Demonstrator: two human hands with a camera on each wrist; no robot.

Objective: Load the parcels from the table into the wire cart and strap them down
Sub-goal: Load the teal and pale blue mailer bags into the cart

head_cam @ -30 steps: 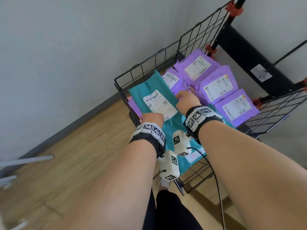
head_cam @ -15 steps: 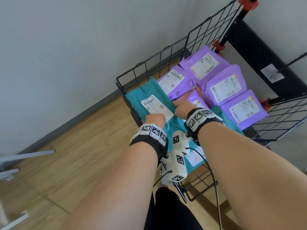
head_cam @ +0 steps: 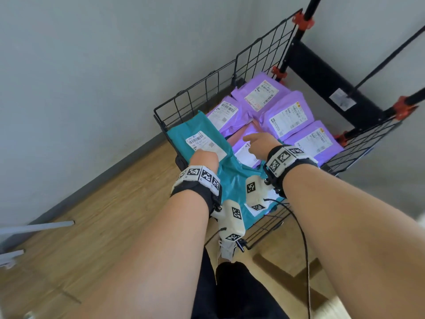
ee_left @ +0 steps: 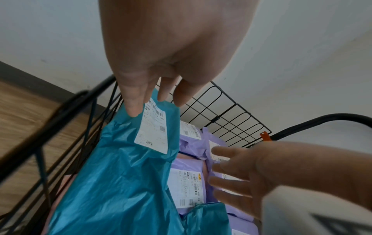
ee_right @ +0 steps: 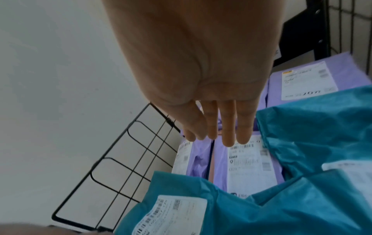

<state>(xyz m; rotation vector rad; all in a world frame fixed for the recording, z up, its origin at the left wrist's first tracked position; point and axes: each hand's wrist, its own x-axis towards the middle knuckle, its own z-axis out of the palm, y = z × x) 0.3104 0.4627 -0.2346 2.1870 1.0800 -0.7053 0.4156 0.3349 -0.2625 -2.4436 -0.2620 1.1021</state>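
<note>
The left hand (head_cam: 203,158) lies flat on the teal parcel (head_cam: 220,180), fingers straight, while the right hand (head_cam: 261,146) has just lifted off it and hangs released over the purple parcels (head_cam: 287,116) — that bag now looks settled in the cart (head_cam: 207,93). Loading seems about finished, strapping not yet begun; no strap shows, and the cart's wire wall (ee_left: 225,114) and black post (head_cam: 296,40) stand close round the load.
</note>
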